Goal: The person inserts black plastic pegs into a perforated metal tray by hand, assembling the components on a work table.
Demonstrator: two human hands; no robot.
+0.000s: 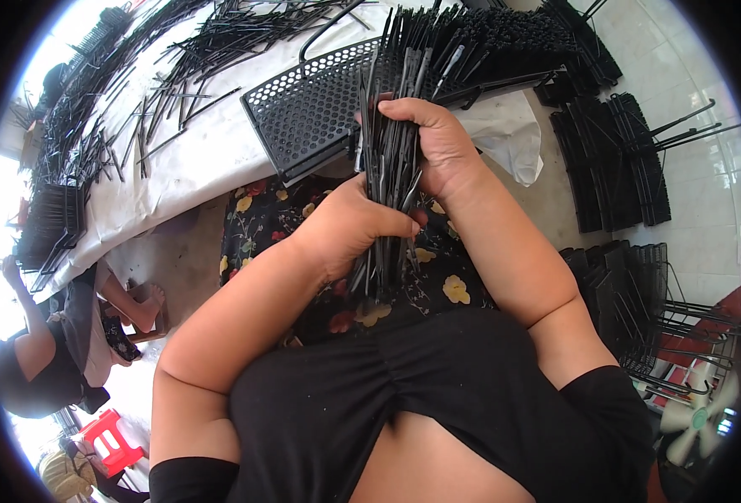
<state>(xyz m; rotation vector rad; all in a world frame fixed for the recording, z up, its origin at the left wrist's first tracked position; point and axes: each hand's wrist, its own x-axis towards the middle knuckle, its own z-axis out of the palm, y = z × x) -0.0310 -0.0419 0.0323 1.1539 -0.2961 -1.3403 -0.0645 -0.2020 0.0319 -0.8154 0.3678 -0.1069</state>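
A thick bundle of thin black sticks (394, 168) stands nearly upright in front of me, held in both hands. My left hand (358, 222) wraps round its lower part, with the thumb across the front. Higher up, my right hand (433, 138) grips the bundle from the right, its thumb lying over the sticks. Some sticks have shiny, paler ends, and the lower ends hang over my flowered black cloth (454, 289). Behind the bundle, a black perforated tray (303, 113) lies tilted at the table's near edge.
On the white-covered table (211, 163) many loose black sticks (220, 38) lie scattered. Dense stick bundles (513, 42) fill the far right. Black racks (609, 159) stand on the floor at right, above a fan (697, 411). Another person (35, 360) sits at left near a red stool (111, 440).
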